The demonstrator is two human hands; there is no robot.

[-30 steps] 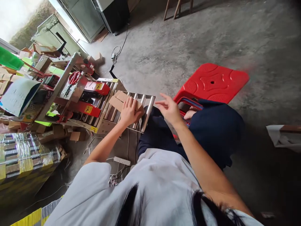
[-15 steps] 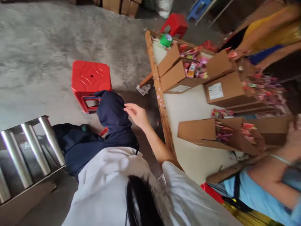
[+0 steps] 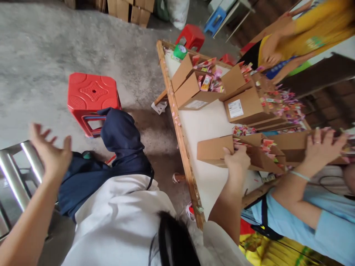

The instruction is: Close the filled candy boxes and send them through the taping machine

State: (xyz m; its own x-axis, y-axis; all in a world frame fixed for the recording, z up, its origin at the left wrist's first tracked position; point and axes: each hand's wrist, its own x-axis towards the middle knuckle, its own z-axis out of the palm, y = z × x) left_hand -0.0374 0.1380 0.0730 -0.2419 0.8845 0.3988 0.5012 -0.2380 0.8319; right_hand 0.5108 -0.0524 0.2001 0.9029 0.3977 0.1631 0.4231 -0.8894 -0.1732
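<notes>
My right hand [image 3: 237,159] reaches over the table and grips the upper edge of an open cardboard box [image 3: 213,148], thumb on the outer side and fingers partly hidden inside. Small pink and red packets [image 3: 267,145] show in the box's opening. Out to the left, above the metal rollers [image 3: 33,159], my left hand [image 3: 51,151] is raised with its fingers spread and nothing in it.
More packet-filled boxes [image 3: 246,105] stand on the wood-edged table [image 3: 179,135], with a green tape roll [image 3: 180,51] at its far corner. A red stool [image 3: 94,92] stands ahead. A co-worker's hand [image 3: 323,146] is at a box on the right; another person [image 3: 302,37] stands beyond.
My right hand has moved from near my knee to the box on the table and taken hold of its edge. My left hand has come into view at the left, fingers spread.
</notes>
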